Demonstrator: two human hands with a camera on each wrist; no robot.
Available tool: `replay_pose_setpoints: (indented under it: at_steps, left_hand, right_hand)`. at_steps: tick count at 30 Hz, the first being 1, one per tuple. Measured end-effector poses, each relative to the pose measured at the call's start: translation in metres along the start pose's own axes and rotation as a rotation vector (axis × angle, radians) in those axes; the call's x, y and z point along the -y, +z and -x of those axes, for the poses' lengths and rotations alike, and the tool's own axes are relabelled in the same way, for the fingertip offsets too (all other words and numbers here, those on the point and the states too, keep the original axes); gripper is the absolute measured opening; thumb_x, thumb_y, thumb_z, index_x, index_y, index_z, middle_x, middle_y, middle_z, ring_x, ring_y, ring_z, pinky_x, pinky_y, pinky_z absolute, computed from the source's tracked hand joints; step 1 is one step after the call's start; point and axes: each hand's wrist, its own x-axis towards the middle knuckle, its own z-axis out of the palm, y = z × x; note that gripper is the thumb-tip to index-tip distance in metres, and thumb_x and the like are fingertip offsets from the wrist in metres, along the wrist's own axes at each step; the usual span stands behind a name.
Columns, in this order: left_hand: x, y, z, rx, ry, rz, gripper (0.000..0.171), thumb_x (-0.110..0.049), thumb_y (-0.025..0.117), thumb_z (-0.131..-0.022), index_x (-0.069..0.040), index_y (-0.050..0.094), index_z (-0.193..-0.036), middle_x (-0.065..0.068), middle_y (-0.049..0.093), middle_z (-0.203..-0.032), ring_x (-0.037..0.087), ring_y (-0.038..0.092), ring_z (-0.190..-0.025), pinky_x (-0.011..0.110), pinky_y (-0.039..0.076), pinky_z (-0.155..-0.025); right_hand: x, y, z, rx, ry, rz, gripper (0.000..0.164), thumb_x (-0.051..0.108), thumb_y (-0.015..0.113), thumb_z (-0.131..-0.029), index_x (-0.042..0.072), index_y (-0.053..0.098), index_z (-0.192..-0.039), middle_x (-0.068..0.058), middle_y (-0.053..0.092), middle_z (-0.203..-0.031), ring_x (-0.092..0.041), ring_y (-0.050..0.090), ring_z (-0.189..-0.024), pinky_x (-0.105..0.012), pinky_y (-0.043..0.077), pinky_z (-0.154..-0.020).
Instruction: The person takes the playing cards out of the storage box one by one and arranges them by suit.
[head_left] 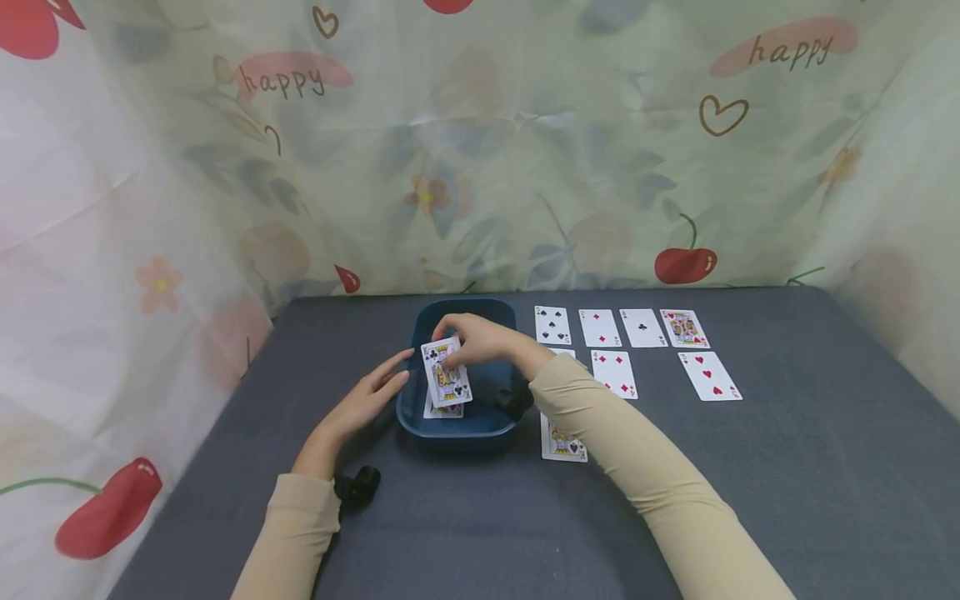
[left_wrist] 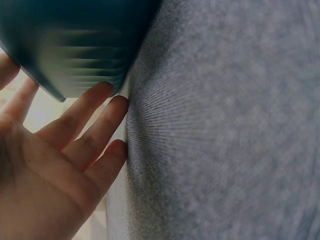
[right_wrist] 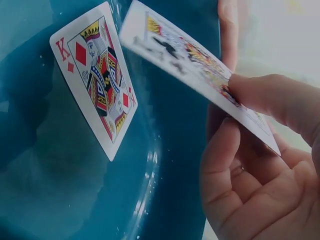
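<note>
My right hand (head_left: pixel 486 340) is over a dark blue plastic basin (head_left: pixel 459 432) in the head view. It pinches a king of clubs (head_left: pixel 450 387), thumb on the face and fingers behind, as the right wrist view shows. Below that card a king of diamonds (right_wrist: pixel 95 75) lies face up in the basin, partly covered in the head view. My left hand (head_left: pixel 360 407) is at the basin's left side with fingers extended. In the left wrist view its fingertips are at the basin's ribbed outer wall (left_wrist: pixel 82 62); whether they all touch it I cannot tell.
Right of the basin, face-up cards lie in rows, including a spade card (head_left: pixel 552 325), a king of hearts (head_left: pixel 685 329), a diamond card (head_left: pixel 614 374) and a three of hearts (head_left: pixel 709 377). My right forearm partly covers another king (head_left: pixel 561 446). A printed curtain (head_left: pixel 517 208) hangs behind the table.
</note>
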Motion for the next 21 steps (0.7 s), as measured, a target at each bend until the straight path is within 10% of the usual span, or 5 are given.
replay_pose_setpoints:
  at_steps: [21]
  left_hand:
    - [-0.002, 0.000, 0.001, -0.014, 0.012, -0.003, 0.051, -0.036, 0.039, -0.100, -0.027, 0.024, -0.148, 0.014, 0.022, -0.155, 0.035, 0.028, -0.140, 0.059, 0.020, -0.112]
  right_hand:
    - [-0.017, -0.025, 0.030, -0.127, -0.037, -0.227, 0.038, 0.007, 0.066, -0.085, 0.003, 0.050, -0.119, -0.019, 0.069, -0.099, -0.017, 0.068, -0.085, -0.026, 0.053, -0.071]
